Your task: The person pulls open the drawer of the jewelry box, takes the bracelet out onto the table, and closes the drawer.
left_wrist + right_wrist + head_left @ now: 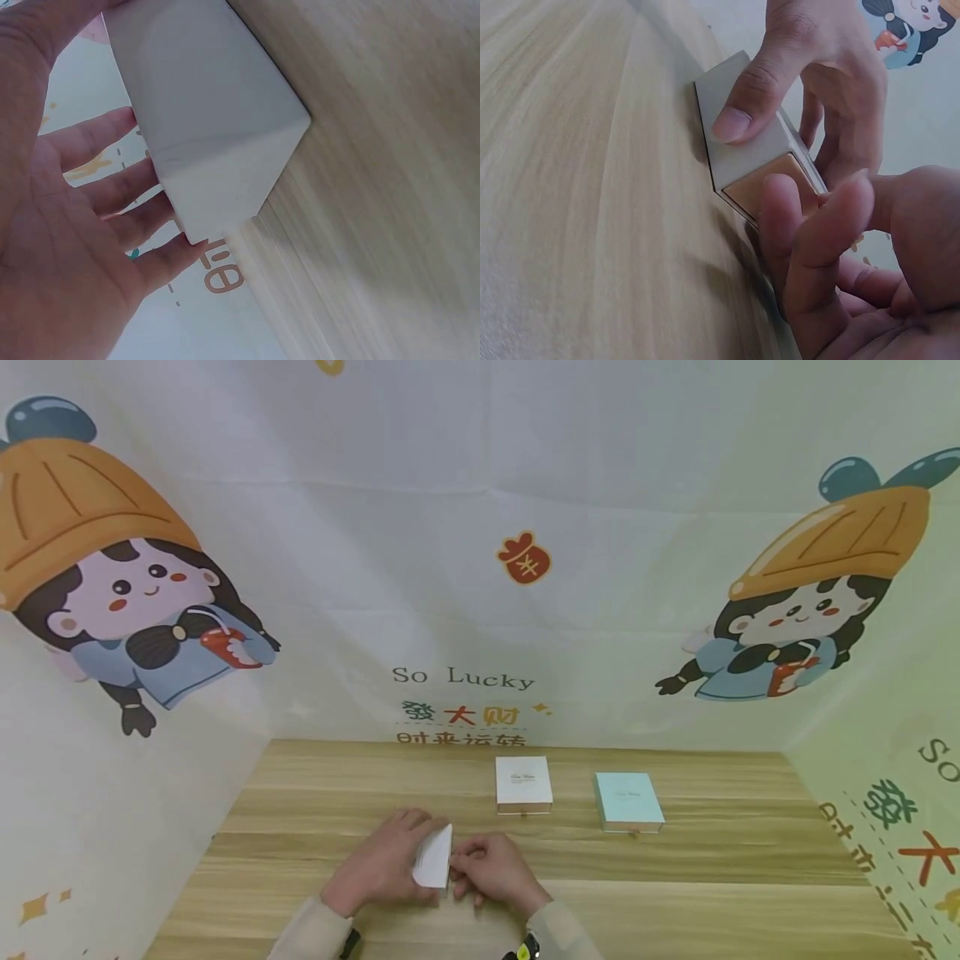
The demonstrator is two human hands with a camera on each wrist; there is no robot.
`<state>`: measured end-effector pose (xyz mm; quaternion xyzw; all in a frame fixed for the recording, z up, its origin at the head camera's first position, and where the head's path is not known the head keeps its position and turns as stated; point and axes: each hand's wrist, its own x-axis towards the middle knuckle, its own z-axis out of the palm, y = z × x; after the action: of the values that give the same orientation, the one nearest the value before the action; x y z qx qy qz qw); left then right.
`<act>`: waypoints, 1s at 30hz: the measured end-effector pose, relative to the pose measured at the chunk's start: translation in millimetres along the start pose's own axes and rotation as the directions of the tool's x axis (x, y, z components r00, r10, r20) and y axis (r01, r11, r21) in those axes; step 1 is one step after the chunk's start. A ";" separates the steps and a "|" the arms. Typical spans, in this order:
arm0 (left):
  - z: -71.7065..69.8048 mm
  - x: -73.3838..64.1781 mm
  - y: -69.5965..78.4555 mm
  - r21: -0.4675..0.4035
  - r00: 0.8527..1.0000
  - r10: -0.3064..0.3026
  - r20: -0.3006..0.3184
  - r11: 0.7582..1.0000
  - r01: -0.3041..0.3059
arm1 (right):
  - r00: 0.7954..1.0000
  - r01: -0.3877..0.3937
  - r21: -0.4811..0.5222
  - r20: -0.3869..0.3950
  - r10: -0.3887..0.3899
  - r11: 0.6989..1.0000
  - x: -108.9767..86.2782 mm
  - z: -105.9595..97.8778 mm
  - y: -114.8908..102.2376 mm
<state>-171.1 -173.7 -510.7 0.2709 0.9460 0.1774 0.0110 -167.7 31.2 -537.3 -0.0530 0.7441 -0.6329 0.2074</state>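
Observation:
A small white drawer-style box (435, 860) stands tilted just above or on the table; I cannot tell which. My left hand (381, 862) grips it across its sides, thumb on one face and fingers along the opposite edge, as the left wrist view shows with the box (202, 97) angled. At the box's other end, a tan drawer front (754, 187) shows in the right wrist view. There my right hand (497, 870) pinches with thumb and index finger at the drawer front's edge; a pull tab there is mostly hidden by the fingertips.
Beyond the hands, a white box (523, 783) with gold lettering lies flat on the wooden table (720, 860). To its right lies a pale teal box (628, 797). Both have tan fronts with a small tab. A printed cloth (637, 610) encloses the table's back and sides.

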 end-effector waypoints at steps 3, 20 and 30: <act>-1.0 0.6 0.6 0.012 1.000 -0.004 0.006 1.000 0.004 | 1.000 0.011 0.005 -0.014 -0.011 1.000 0.9 1.5 0.1; -3.4 5.5 7.2 -0.061 0.998 -0.046 0.040 0.997 0.049 | 0.991 0.090 -0.023 -0.096 -0.092 0.996 7.4 5.3 5.5; -3.5 3.1 5.4 -0.057 0.997 -0.067 0.046 0.996 0.070 | 0.987 0.108 -0.052 -0.115 -0.113 0.993 8.2 12.4 3.6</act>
<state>-171.4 -169.0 -505.4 0.2417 0.9487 0.1986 0.0460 -169.8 17.7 -544.1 -0.0614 0.7653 -0.6281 0.1264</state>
